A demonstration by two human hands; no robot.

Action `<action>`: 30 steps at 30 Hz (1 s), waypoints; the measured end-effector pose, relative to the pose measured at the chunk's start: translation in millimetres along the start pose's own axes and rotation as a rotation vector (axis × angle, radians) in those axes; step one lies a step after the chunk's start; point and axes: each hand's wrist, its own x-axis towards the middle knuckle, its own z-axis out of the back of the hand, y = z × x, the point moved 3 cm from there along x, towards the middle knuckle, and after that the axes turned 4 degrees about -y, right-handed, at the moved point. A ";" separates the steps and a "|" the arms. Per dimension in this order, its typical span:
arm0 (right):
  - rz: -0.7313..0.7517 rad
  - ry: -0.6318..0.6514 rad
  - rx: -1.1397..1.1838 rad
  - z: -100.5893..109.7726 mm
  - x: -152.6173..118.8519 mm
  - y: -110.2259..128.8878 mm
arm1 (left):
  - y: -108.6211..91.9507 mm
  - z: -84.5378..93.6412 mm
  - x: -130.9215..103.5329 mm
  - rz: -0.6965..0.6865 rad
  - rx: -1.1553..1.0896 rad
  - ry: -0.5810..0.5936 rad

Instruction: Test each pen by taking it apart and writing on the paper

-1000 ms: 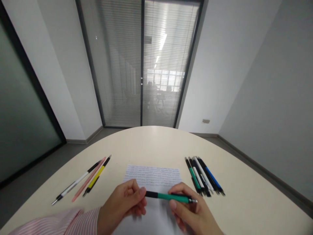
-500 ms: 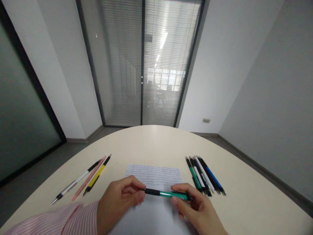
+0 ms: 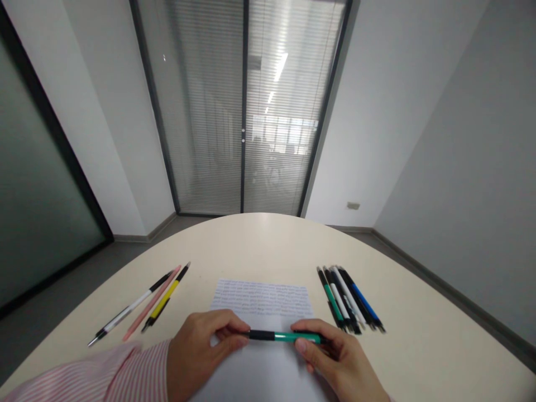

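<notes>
A green pen (image 3: pixel 287 336) with a black grip section lies level between my two hands, just above the paper. My left hand (image 3: pixel 207 346) pinches its tip end between thumb and fingers. Around the green barrel at the other end, my right hand (image 3: pixel 330 354) is closed, hiding the pen's end. Beneath them is a white sheet of paper (image 3: pixel 255 368), its upper part (image 3: pixel 262 297) covered in lines of writing too small to read.
To the left on the table (image 3: pixel 259 245) lie a white-and-black pen (image 3: pixel 129 307), a pink pen (image 3: pixel 153 303) and a yellow pen (image 3: pixel 166 296). At the right is a row of several pens, among them a green one (image 3: pixel 332 296) and a blue one (image 3: pixel 364 301).
The left fingers have shifted slightly on the tip end and the pen has turned a little closer to level. My right hand stays nearly in place.
</notes>
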 end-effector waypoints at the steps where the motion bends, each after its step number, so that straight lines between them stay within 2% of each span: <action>1: 0.002 0.004 -0.002 -0.3 -0.1 0.2 | 0.4 -0.2 -1.0 -0.025 0.017 -0.016; 5: 0.018 0.012 -0.012 -0.8 1.2 -0.9 | -2.1 -0.1 -3.2 -0.089 0.042 -0.031; 11: 0.020 0.000 0.008 -2.5 0.8 -0.2 | -5.8 -3.1 -0.9 -0.107 0.011 0.101; 17: 0.011 -0.072 0.077 -2.4 1.3 5.5 | -12.0 6.6 2.3 -0.145 -0.035 -0.100; 19: 0.002 -0.045 0.075 -3.0 2.1 6.1 | -11.8 7.3 2.6 -0.136 -0.027 -0.102; 23: 0.005 -0.038 0.067 -3.3 1.8 6.6 | -7.3 4.2 2.9 -0.107 -0.013 -0.025; 28: -0.006 -0.030 0.096 -3.6 -0.6 7.1 | -7.3 8.3 3.1 -0.153 -0.022 -0.113; 30: -0.004 -0.027 0.090 -3.7 -0.7 7.7 | -8.7 9.7 4.1 -0.177 -0.009 -0.107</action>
